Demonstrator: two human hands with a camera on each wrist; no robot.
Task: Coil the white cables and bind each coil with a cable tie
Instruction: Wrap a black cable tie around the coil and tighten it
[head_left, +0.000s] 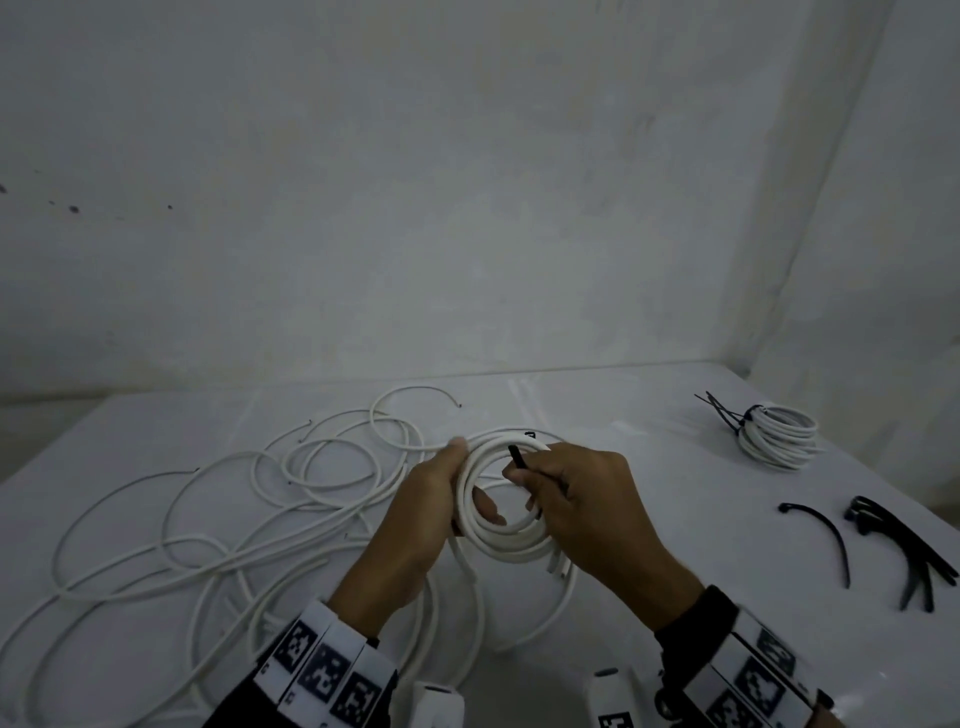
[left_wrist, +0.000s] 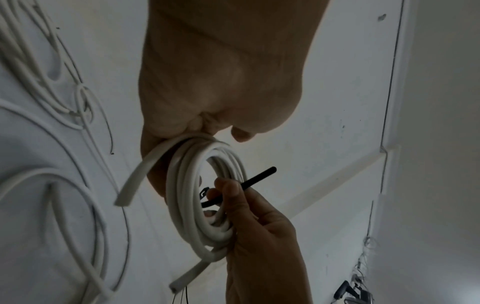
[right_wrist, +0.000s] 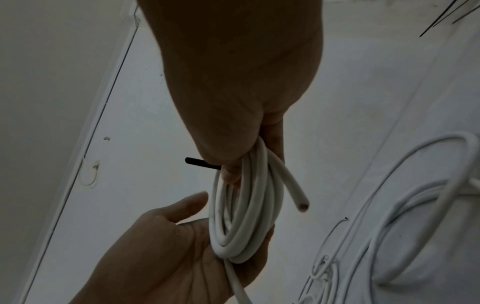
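A white cable coil (head_left: 506, 535) is held above the table between both hands. My left hand (head_left: 441, 493) grips its left side, thumb over the top and fingers curled through the ring. My right hand (head_left: 535, 488) pinches a black cable tie (head_left: 517, 457) at the coil's right side, the tie's end sticking up and out. In the left wrist view the coil (left_wrist: 182, 195) hangs under my left hand (left_wrist: 207, 102), and the tie (left_wrist: 259, 176) passes through the ring. The right wrist view shows the tie (right_wrist: 198, 161) poking left from my right hand (right_wrist: 246, 102) and the coil (right_wrist: 249, 216).
Several loose white cables (head_left: 234, 519) sprawl over the left of the white table (head_left: 675, 467). Bound coils (head_left: 779, 436) with black ties lie at the back right. Spare black cable ties (head_left: 826, 535) (head_left: 904, 551) lie at the right edge. A wall stands behind.
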